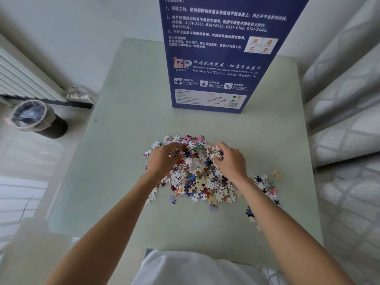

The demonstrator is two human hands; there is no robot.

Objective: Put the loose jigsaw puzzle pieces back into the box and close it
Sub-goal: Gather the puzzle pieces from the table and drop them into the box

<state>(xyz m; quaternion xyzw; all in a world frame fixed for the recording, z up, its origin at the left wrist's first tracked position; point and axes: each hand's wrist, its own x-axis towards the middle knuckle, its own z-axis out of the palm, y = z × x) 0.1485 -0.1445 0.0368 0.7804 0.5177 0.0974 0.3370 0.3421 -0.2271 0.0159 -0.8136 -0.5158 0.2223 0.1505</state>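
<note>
bare table [127,124] left of upright box [213,64], behind pieces [197,171]

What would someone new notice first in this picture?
The colourful heap of puzzle pieces at the middle of the pale table, with the left hand and right hand scooping into it. Behind it stands a tall blue box, upright at the table's far side.

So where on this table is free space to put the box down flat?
Bare glass lies on the left of the table, between its left edge and the pile of puzzle pieces, and in the strip between the pile and the standing box. The near edge is also free. The middle is crowded: both hands are in the pile, and stray pieces spread right.
</note>
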